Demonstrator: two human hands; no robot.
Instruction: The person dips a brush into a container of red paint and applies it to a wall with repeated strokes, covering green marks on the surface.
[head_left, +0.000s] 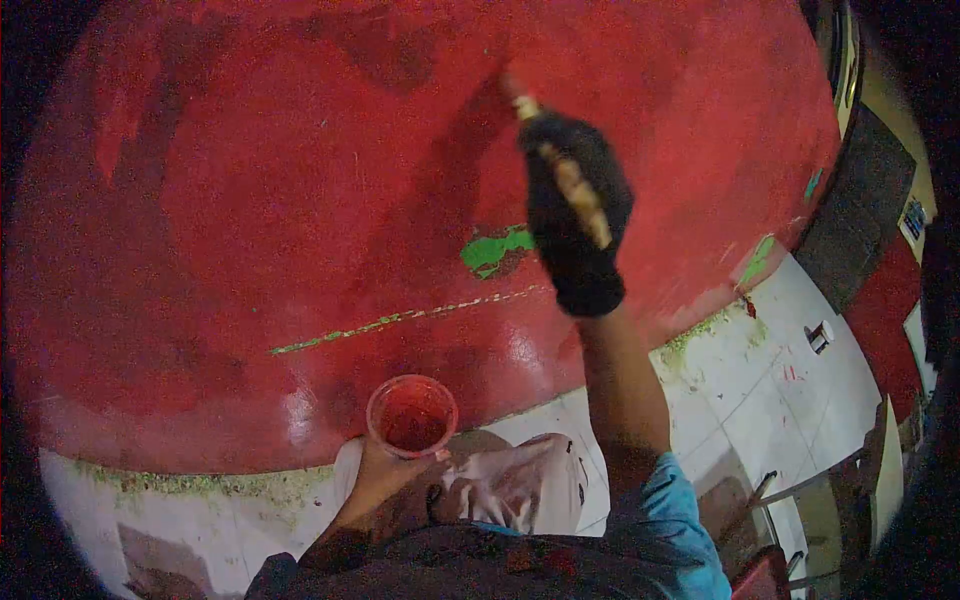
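My right hand (578, 215), in a black glove, grips a paintbrush (526, 106) with a pale wooden handle. The dark bristles point up and away from me and meet the big red-painted surface (280, 190) in this view; the hand is slightly blurred. Low in the middle, my bare left hand (385, 478) is wrapped round a clear plastic cup (412, 415) with red paint inside. A green patch (490, 252) shows on the red surface beside my right wrist, and a thin broken green line (400, 317) runs below it.
White floor tiles (720, 390), with greenish specks along the red surface's curved lower edge, lie in front of me. A small white cylindrical item (820, 337) is on the tiles at right. Beyond it are a dark mat (860, 200) and metal legs (765, 487).
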